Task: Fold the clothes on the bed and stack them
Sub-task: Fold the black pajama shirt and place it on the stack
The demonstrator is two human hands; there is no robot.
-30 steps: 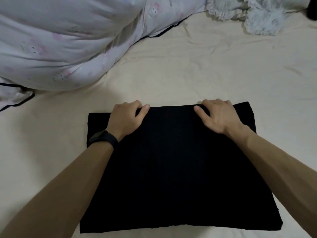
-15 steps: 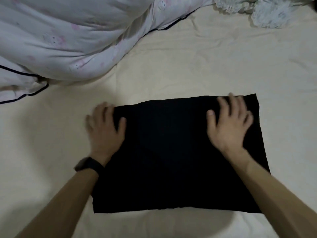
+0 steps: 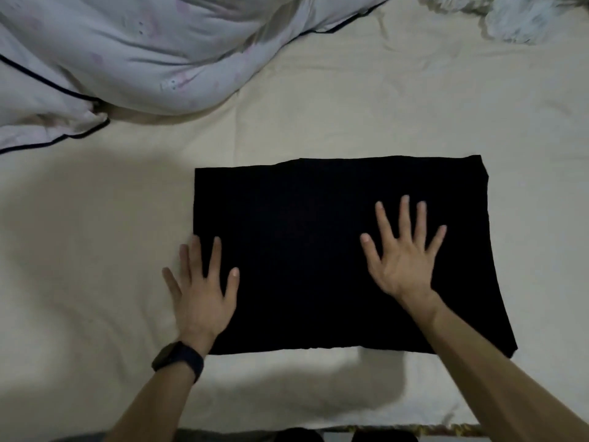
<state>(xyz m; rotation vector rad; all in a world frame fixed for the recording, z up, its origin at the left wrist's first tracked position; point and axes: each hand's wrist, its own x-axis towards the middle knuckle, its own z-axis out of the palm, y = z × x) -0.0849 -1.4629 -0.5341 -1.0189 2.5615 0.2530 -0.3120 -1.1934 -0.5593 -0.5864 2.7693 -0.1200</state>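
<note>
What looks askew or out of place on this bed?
Nothing serious. The folded black garment lies flat, but its far edge has a small step left of the middle, so the layers seem not quite aligned. Its right edge slants outward toward the near corner. The left hand and right hand rest flat on it.

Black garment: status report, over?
Both open: left hand flat at left edge of black garment, right hand spread over it. Garment folded flat. Duvet apart, beyond it.

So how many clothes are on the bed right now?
1: a folded black garment in the middle, with the right hand flat on it and the left hand at its left edge. The frilly white cloth at top right may be clothing; I cannot tell.
</note>
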